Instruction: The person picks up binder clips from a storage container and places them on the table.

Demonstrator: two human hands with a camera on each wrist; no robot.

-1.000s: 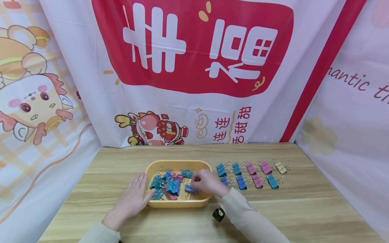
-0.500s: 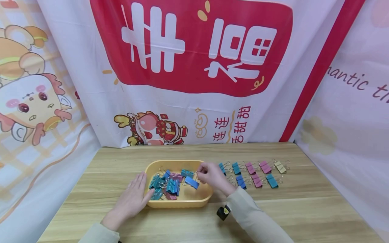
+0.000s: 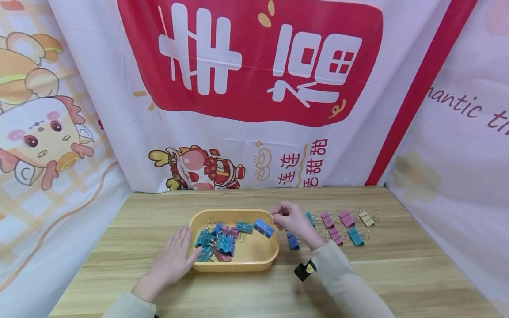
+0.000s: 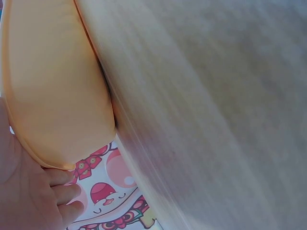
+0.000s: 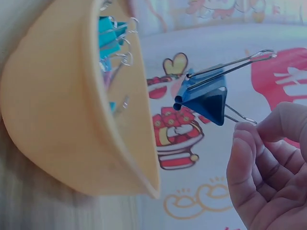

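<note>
head view bright and even, a soft shadow on the table; left wrist view hazy, blurred; blue clip fairly sharp in right wrist view

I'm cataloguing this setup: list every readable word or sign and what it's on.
"幸福": sideways, on the rounded red panel of the white backdrop cloth.
"连连": small, red, same cloth.
"甜甜": likewise; the character below is cut off.
"antic": pale cloth at right; adjoining letters partly hidden.
Small black-and-yellow object: any marking too small to read.

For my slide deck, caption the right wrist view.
A right hand pinches a blue binder clip by one wire handle, near a yellow container.
</note>
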